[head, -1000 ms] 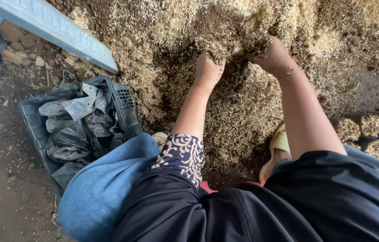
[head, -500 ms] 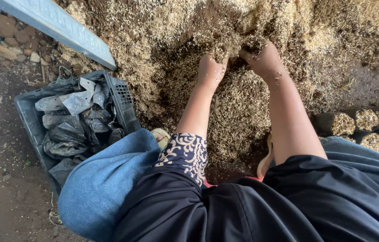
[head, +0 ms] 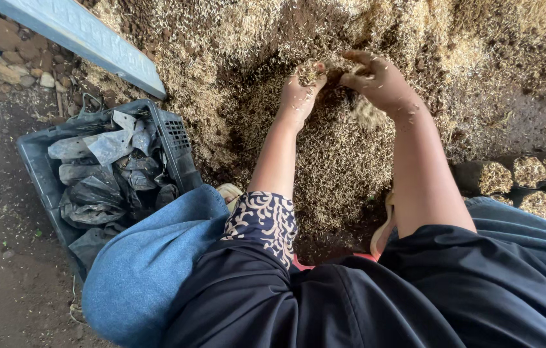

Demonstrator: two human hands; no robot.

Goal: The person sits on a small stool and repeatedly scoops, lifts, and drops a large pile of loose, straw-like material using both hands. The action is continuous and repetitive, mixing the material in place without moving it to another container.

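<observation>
A big heap of pale husks mixed with dark soil fills the ground in front of me. My left hand and my right hand are lifted just above the heap, side by side. Both are cupped around a clump of the husk mix held between them, and loose bits fall from under my right hand. My knees in blue cloth frame the bottom of the view.
A dark plastic crate holding crumpled black plastic bags stands at my left. Several small black bags filled with the husk mix stand at the right. A pale blue plank and stones lie at top left.
Both hands have come up out of the heap and towards me, bringing a clump of the husk mix with them. The view has shifted slightly.
</observation>
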